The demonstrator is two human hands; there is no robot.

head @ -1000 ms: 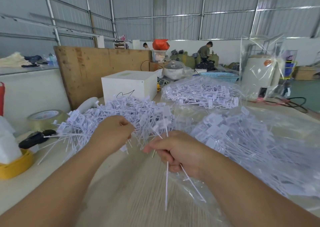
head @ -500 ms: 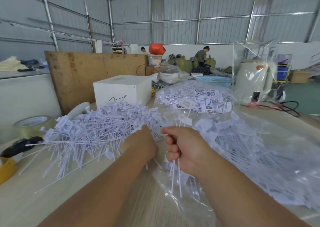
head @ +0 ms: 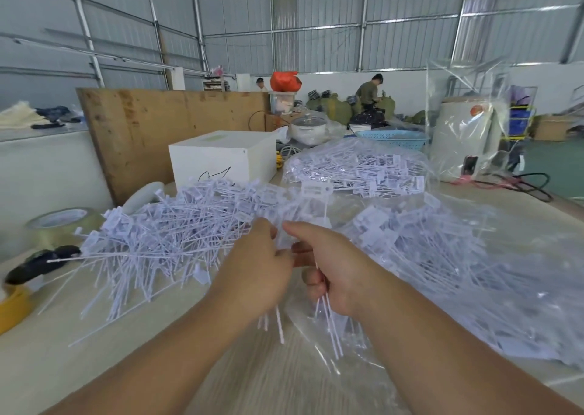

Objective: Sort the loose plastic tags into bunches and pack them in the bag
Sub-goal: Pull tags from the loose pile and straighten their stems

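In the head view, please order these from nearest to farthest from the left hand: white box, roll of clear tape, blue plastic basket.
From the left hand:
1. White rectangular box, behind it.
2. Roll of clear tape, far left on the table.
3. Blue perforated plastic basket, far back right.

left hand (head: pixel 252 269): its back faces the camera, fingertips hidden
yellow tub (head: pixel 12 307): cut off by the left edge
clear bag (head: pixel 521 288): runs off the right edge
printing on tags (head: pixel 164 240): too small to read
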